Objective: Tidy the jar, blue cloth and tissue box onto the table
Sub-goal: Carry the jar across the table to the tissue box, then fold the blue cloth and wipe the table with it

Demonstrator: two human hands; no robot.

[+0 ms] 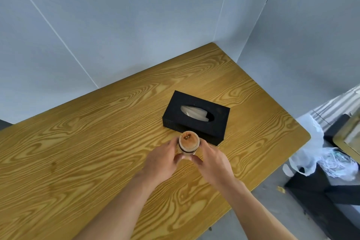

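- Gripping the jar (188, 144) from both sides, the left hand (161, 161) and right hand (213, 163) curl around it.
- Jar stands upright on the wooden counter (87, 142), just beside the black tissue box (194, 116).

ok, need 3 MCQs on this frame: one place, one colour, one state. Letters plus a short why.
1. Where is the jar relative to the tissue box?
A. on top of it
B. just in front, nearer the person
C. behind it, by the wall

2. What colour is the tissue box?
A. black
B. white
C. red

3. How is the jar held?
A. left hand and right hand grip its sides
B. one hand only
C. untouched

Key: 1 B, it stands on the table at the box's near edge. 2 A, black box with a white tissue. 3 A, fingers curl round both sides.
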